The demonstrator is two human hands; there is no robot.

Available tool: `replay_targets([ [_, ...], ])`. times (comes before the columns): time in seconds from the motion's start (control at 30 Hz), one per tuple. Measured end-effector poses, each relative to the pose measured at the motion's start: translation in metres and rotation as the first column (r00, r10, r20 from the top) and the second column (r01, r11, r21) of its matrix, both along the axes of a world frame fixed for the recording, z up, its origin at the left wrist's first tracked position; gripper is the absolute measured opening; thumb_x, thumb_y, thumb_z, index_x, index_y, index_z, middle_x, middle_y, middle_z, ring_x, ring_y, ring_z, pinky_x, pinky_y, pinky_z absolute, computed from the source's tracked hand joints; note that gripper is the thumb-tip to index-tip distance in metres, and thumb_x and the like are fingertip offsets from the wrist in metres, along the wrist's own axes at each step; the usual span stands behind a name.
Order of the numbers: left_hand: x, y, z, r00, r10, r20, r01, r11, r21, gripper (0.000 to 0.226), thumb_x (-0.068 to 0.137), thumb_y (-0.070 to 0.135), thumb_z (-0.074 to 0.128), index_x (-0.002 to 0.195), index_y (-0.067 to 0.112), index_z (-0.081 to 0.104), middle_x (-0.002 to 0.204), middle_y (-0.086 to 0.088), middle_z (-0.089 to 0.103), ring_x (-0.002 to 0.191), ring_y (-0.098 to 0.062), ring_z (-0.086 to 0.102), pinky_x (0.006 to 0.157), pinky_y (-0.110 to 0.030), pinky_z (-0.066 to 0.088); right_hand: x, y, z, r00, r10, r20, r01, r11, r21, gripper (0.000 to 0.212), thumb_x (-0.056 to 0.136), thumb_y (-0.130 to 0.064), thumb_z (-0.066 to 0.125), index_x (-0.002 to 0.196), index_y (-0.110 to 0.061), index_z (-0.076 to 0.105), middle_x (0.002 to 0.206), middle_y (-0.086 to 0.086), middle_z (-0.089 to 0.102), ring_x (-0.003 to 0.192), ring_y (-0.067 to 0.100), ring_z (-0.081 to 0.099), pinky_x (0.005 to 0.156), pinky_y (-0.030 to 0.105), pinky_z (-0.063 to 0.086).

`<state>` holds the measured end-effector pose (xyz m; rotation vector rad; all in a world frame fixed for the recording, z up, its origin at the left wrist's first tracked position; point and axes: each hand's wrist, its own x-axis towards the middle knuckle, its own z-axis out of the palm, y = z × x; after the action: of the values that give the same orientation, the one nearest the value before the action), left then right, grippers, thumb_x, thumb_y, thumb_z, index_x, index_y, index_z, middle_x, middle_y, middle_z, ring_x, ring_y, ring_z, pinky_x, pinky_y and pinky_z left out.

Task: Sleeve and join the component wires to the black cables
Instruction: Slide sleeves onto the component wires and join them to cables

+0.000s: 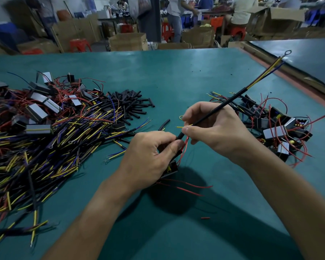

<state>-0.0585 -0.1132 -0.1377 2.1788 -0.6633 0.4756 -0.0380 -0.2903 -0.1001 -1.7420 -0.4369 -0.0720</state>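
At the middle of the desk [176, 76], you are working the join just above the surface. Your left hand [150, 156] is pinching the lower end of a short black sleeve [180, 136], and it is cradling the component [172, 168] beneath the palm, with its red wires [184, 147] looping out beside the thumb. Your right hand [214, 128] is clamped on the black cable [233, 98], thumb and forefinger closing just above the sleeve mouth. The cable is running up and away to your right. A yellow lead [182, 126] is sticking out sideways beside your right thumb.

By my assessment, you are sliding the sleeve over the joint; how far it is seated I cannot tell. You should be keeping cable and sleeve in one line, tucking that yellow lead in before pushing, and gripping close to the mouth so nothing is buckling or splaying.
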Motion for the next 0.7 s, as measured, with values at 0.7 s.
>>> replay_targets([
  [0.7,0.0057,0.0021,-0.0068,0.996,0.013,-0.089,-0.022,0.994,-0.106,0.016,0.091,0.027,0.062,0.087,0.015,0.073,0.067,-0.005,0.064,0.062,-0.025,0.056,0.056,-0.039,0.045,0.0011,0.0028,-0.0043,1.000,-0.006,-0.023,0.006,1.000,-0.003,0.020,0.082,0.007,0.071,0.080,-0.012,0.064,0.068,0.002,0.063,0.054,0.011,0.060,0.057,0.023,0.055],
])
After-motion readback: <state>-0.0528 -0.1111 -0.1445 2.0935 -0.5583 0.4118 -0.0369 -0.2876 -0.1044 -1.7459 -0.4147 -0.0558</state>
